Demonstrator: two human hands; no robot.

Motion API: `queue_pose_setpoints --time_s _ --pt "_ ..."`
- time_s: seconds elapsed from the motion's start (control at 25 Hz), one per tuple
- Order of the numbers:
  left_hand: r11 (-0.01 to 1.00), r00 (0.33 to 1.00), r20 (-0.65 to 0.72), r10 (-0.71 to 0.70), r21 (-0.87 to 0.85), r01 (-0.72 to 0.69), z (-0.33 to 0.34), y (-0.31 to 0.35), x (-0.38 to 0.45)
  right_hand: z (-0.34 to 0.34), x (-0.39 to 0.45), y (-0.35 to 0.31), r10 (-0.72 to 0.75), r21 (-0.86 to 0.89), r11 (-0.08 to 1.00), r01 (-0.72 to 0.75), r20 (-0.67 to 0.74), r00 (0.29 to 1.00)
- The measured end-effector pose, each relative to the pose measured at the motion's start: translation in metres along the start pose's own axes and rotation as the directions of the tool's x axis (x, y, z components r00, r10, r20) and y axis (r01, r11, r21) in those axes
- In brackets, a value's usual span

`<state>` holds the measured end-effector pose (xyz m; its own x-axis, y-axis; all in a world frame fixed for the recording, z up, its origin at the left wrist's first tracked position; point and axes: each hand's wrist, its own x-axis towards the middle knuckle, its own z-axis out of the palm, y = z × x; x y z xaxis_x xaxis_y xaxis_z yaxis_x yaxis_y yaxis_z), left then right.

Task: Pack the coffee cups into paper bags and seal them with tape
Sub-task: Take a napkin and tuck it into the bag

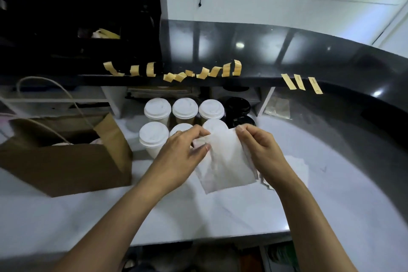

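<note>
Both hands, left (176, 157) and right (259, 152), pinch a white paper bag (227, 163) before lidded cups (157, 109).

The small bag (227, 161) is thin white paper, matt and faintly see-through. The big bag (66, 165) is brown kraft paper, dull and creased, with pale cord handles (55, 95). The cups (154, 137) have matt white plastic lids; two lids (238, 106) are glossy black. The counter (198, 216) is smooth pale stone with faint grey veins. The ledge (287, 51) is polished black, mirror-glossy. The tape strips (237, 68) look like tan paper, slightly shiny.
</note>
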<state>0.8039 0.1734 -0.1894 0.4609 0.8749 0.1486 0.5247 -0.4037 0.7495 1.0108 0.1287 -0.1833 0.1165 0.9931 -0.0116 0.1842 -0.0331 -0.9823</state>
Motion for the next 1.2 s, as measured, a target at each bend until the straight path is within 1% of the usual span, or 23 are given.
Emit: queue_pose_setpoints --time_s 0.04,0.12,0.2,0.24,0.4,0.48,0.56,0.64,0.72,0.84,0.96,1.04,1.12,1.2 --pt "1.0 0.999 -0.032 -0.017 -0.008 0.017 -0.008 -0.003 -0.004 0.007 0.003 -0.003 -0.003 0.029 1.0 0.002 0.032 0.999" --pt "0.998 0.994 -0.089 -0.059 -0.042 0.055 -0.024 -0.008 -0.011 0.022 0.008 -0.009 0.008 0.099 0.995 -0.022 0.139 0.99" --pt "0.993 0.985 -0.134 -0.11 -0.069 0.101 -0.041 -0.016 -0.019 0.039 0.015 -0.013 0.008 0.105 0.994 -0.033 0.232 0.973" --pt "0.991 0.982 -0.145 -0.122 -0.069 0.113 -0.048 -0.019 -0.022 0.047 0.019 -0.015 0.0 0.088 0.996 -0.022 0.24 0.971" --pt "0.991 0.971 -0.201 -0.132 -0.064 0.121 -0.08 -0.026 -0.033 0.078 0.035 -0.026 0.001 0.065 0.998 -0.011 0.151 0.989" --pt "0.996 0.961 -0.26 -0.093 -0.008 0.094 -0.098 -0.03 -0.038 0.089 0.042 -0.031 0.012 0.043 0.999 -0.016 0.079 0.997" --pt "0.994 0.945 -0.325 -0.034 0.085 0.065 -0.117 -0.036 -0.045 0.099 0.051 -0.035 0.032 0.04 0.999 -0.032 0.015 0.999" --pt "0.985 0.912 -0.409 -0.009 0.155 0.079 -0.138 -0.041 -0.053 0.109 0.059 -0.038 0.054 0.043 0.998 -0.053 -0.017 0.998" --pt "0.976 0.865 -0.502 0.022 0.2 0.092 -0.159 -0.045 -0.06 0.119 0.067 -0.039 0.084 0.043 0.996 -0.083 -0.039 0.996" --pt "0.97 0.787 -0.613 0.067 0.225 0.093 -0.183 -0.054 -0.069 0.141 0.076 -0.041 0.112 0.044 0.993 -0.108 -0.104 0.988" --pt "0.98 0.724 -0.69 0.027 0.163 0.118 -0.207 -0.072 -0.075 0.159 0.083 -0.047 0.121 0.07 0.991 -0.111 -0.165 0.979" --pt "0.985 0.699 -0.715 -0.026 0.1 0.139 -0.222 -0.088 -0.078 0.17 0.089 -0.051 0.145 0.099 0.987 -0.126 -0.215 0.966" --pt "0.986 0.696 -0.712 -0.097 0.026 0.164 -0.235 -0.104 -0.078 0.179 0.094 -0.054 0.157 0.118 0.984 -0.131 -0.249 0.956" --pt "0.975 0.725 -0.665 -0.181 -0.026 0.22 -0.244 -0.122 -0.077 0.189 0.098 -0.057 0.162 0.139 0.982 -0.128 -0.27 0.949"
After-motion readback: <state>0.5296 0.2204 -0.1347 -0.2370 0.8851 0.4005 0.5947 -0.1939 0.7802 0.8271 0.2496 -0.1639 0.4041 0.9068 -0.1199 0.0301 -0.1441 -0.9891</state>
